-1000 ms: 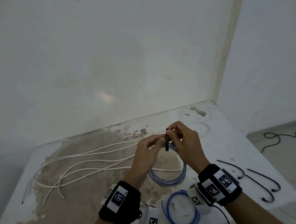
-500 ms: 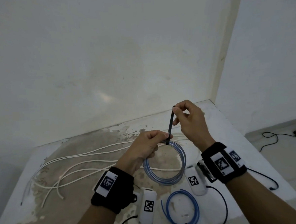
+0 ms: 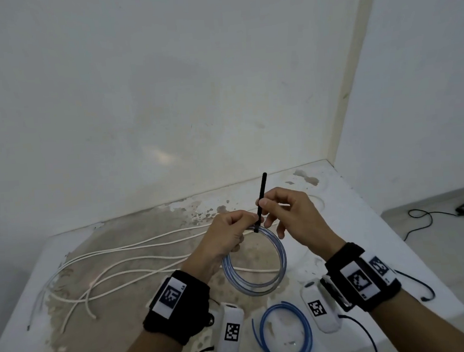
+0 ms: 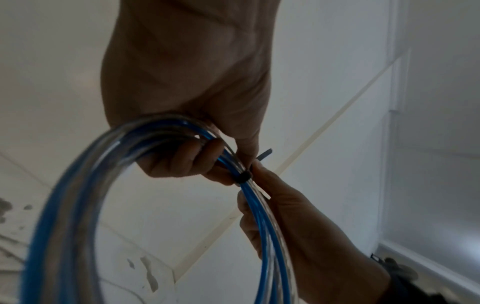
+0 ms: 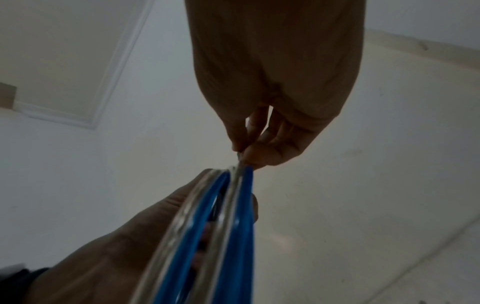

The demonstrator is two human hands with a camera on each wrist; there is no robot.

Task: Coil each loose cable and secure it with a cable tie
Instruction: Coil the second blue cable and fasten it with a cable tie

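Observation:
A coil of clear-blue cable [image 3: 259, 270] hangs in the air above the table, gripped at its top by my left hand [image 3: 229, 236]. A black cable tie [image 3: 261, 198] is looped tight around the coil's strands, its tail standing straight up. My right hand [image 3: 283, 213] pinches that tail between thumb and forefinger just above the coil. In the left wrist view the tie's band [image 4: 242, 177] cinches the blue strands [image 4: 259, 216] beside my left fingers. The right wrist view shows the strands [image 5: 233, 205] running up to the pinching fingertips [image 5: 249, 156].
Loose white cables [image 3: 122, 266] sprawl over the stained table [image 3: 70, 311] on the left. A tied blue coil [image 3: 283, 334] lies at the front edge. A spare black tie [image 3: 422, 286] lies at the right, by the table's edge. Black cords trail on the floor [image 3: 426, 217].
My right hand drew the tie's tail up through its head, then slid back down to grip it near the coil. The loop around the strands has tightened.

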